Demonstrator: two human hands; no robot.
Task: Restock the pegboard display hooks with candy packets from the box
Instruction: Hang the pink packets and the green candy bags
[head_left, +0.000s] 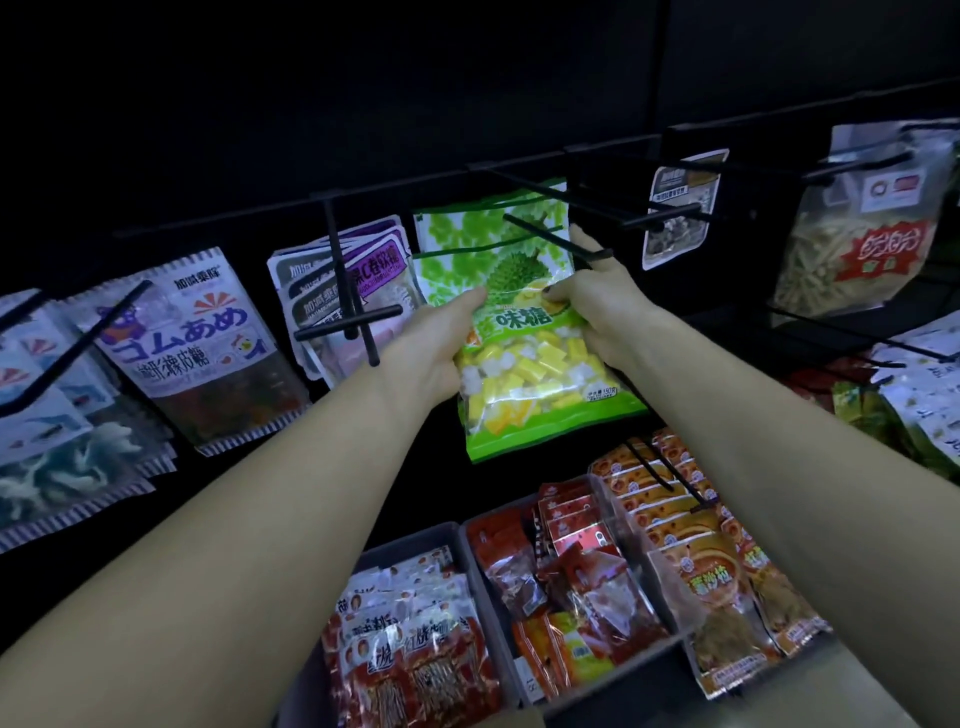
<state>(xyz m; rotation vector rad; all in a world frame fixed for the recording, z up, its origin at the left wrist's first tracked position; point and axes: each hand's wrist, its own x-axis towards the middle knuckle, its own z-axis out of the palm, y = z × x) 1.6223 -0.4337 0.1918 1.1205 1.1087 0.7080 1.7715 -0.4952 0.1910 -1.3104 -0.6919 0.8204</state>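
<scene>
While both bare forearms reached up toward the dark display wall, the far left carried white-and-blue striped-edge gummy packets (192, 348) hanging on a black wire hook (78, 343). Just right of them hung a stack of grey-and-purple labelled sachets (343, 280) behind a black cross-barred hook (348, 291). The left hand (431, 348) gripped the left edge of the green durian candy packet with a clear window of yellow and white sweets (535, 338), thumb lying along its front. That packet sat at the centre of the wall, its top overlapping more green packets (467, 234) already threaded on the black double-prong hook (550, 228). The right hand (602, 312) pinched the packet's right edge, thumb on the printed face and a finger extended upward beside the prong. Further right hung a small grey-windowed pouch (680, 208) and a clear bag of pale green strips with a red label (857, 234). Below, grey plastic bins (467, 540) held red snack packets (415, 649).
</scene>
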